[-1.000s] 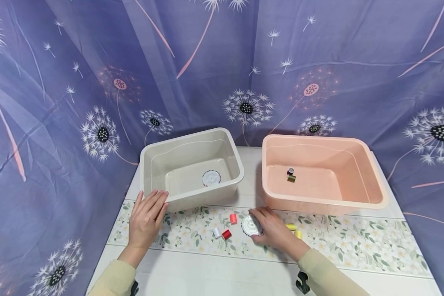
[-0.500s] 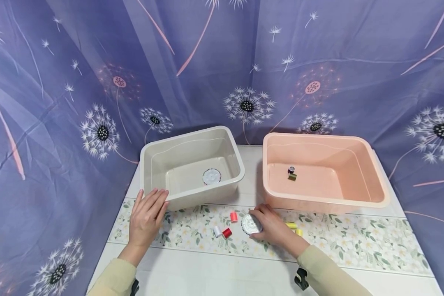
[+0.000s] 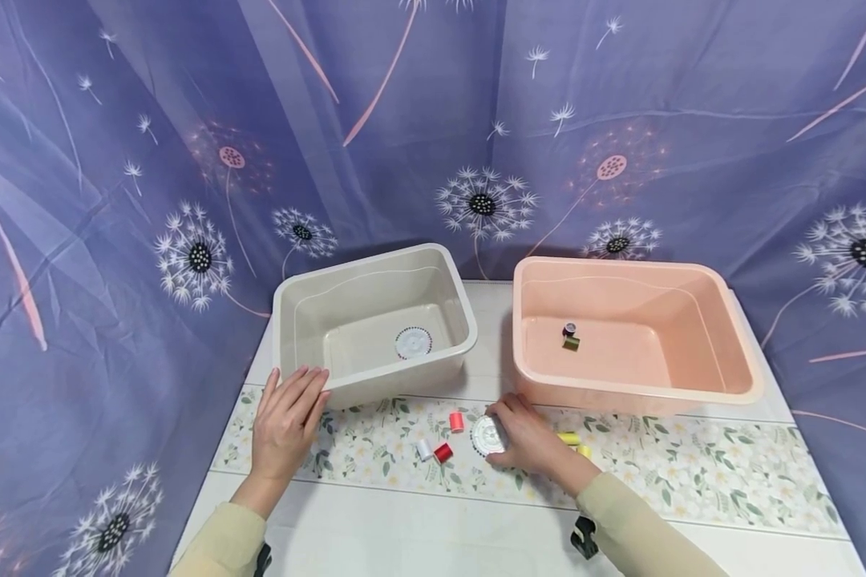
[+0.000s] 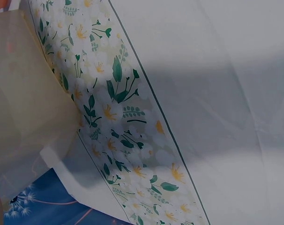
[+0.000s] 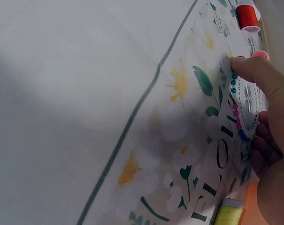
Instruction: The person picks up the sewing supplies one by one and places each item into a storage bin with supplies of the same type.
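My right hand (image 3: 527, 439) holds a round white pin wheel (image 3: 487, 436), with thumb and fingers at its edges. Coloured pin heads ring the wheel (image 5: 248, 105) in the right wrist view, low over the floral cloth. My left hand (image 3: 286, 425) rests with extended fingers on the front rim of the grey bin (image 3: 397, 373). Inside that bin lies another pin wheel (image 3: 414, 343). Left of my right hand are a coral thread spool (image 3: 456, 421), a red spool (image 3: 443, 453) and a white spool (image 3: 423, 450). Yellow spools (image 3: 568, 438) lie beside my right wrist, partly hidden.
A pink bin (image 3: 635, 393) stands at the right, holding a dark spool (image 3: 568, 329) and an olive spool (image 3: 571, 343). A floral strip crosses the white table (image 3: 404, 529). A purple dandelion curtain (image 3: 375, 160) hangs behind and at both sides.
My right hand stays at the pin wheel, with only a very slight shift. My left hand keeps its place on the grey bin. The whole view drifts slightly.
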Demonstrator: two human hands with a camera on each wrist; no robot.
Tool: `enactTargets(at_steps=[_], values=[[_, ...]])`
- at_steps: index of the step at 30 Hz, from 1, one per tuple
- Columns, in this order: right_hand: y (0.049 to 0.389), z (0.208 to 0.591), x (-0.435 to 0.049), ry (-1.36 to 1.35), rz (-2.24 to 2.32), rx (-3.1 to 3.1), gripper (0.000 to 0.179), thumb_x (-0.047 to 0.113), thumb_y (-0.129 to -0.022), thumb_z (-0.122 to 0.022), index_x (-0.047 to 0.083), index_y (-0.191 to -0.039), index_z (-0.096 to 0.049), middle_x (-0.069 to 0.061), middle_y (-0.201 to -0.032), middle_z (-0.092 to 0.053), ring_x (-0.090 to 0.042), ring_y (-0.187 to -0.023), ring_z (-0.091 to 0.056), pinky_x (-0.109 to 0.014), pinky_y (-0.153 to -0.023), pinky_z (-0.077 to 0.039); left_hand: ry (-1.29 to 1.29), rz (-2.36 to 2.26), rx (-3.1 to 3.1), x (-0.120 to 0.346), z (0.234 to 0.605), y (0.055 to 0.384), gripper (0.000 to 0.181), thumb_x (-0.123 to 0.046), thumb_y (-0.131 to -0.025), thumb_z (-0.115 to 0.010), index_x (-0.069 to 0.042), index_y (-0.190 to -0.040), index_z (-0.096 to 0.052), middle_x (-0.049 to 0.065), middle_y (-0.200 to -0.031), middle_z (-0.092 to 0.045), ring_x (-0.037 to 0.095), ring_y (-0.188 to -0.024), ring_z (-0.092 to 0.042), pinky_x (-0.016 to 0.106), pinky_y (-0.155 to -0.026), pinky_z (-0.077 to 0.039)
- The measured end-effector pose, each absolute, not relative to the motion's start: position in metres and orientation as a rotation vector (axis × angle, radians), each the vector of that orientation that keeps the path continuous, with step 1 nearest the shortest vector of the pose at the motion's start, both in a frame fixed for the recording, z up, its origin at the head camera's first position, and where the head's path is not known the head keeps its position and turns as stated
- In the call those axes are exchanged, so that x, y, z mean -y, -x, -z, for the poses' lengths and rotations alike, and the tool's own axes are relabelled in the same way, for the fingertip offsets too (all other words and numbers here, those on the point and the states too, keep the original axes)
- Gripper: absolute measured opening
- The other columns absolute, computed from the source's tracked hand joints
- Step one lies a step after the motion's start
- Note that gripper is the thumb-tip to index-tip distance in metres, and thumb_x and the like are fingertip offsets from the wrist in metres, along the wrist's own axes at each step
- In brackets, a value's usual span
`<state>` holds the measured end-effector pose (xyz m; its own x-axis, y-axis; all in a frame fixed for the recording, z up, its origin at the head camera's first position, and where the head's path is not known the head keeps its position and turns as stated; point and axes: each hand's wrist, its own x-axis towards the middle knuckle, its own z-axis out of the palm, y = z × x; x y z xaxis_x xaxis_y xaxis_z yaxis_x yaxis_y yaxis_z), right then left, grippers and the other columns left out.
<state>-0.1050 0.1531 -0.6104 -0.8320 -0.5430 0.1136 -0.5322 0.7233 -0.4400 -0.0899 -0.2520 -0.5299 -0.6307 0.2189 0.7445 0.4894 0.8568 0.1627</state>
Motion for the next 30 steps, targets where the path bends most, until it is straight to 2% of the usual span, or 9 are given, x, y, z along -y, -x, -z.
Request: enactTargets(at_steps=[11, 21, 30], values=[[0.1064, 0.6069, -0.1517, 0.874, 0.708, -2.872, 0.074, 0.033, -0.066, -0.101, 0.004, -0.124, -0.065, -0.008, -0.112, -0.060, -0.029, -0.107, -0.059, -0.052, -0.107, -0.051, 0.502, 0.462, 2.265, 0.2521, 0.5295, 0.0892, 0.037, -0.032, -0.109, -0.061, -0.006, -0.129, -0.077, 0.015, -0.125, -0.077, 0.042, -0.117, -0.071, 0.069, -0.114, -0.042], [0.1071, 0.6075, -0.1504, 0.929, 0.690, -2.887, 0.076, 0.035, -0.064, -0.100, 0.004, -0.120, -0.061, -0.006, -0.110, -0.059, -0.025, -0.104, -0.056, -0.050, -0.103, -0.051, 0.510, 0.468, 2.262, 0.2511, 0.5292, 0.0900, 0.036, -0.031, -0.108, -0.063, -0.006, -0.129, -0.077, 0.016, -0.124, -0.077, 0.042, -0.116, -0.071, 0.070, -0.113, -0.042], [0.1056, 0.6025, -0.1478, 0.971, 0.598, -2.845, 0.077, 0.039, -0.067, -0.095, 0.004, -0.126, -0.062, -0.007, -0.119, -0.059, -0.025, -0.110, -0.058, -0.043, -0.096, -0.059, 0.507, 0.466, 2.268, 0.2509, 0.5287, 0.0900, 0.036, -0.031, -0.108, -0.063, -0.006, -0.129, -0.077, 0.016, -0.124, -0.077, 0.042, -0.117, -0.071, 0.068, -0.116, -0.041]])
